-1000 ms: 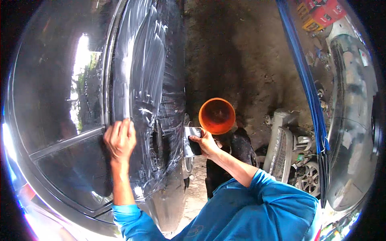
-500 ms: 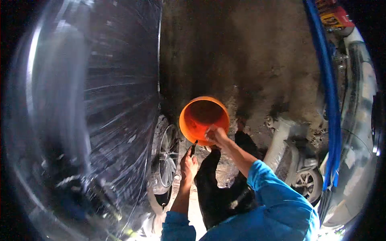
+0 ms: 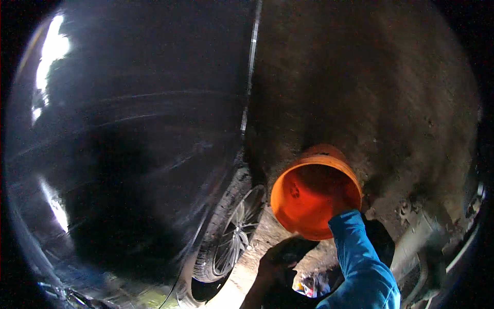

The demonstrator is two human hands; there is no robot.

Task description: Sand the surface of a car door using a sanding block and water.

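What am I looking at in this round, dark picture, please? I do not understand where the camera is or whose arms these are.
There is no machine here. A person wears a wide-angle camera on the head, looking down, so the picture is round and straight lines bend near its edge.

The arm in the blue sleeve is the person's right arm. It reaches into an orange bucket, so the right hand itself is hidden. The bucket is tipped, with its open mouth towards the camera.

The left hand is the dark shape below the bucket. It is in shadow, so I cannot tell whether it holds anything.

On the left is the shiny dark body of a car, with one wheel and its spoked rim. Underneath is rough, dirty ground.
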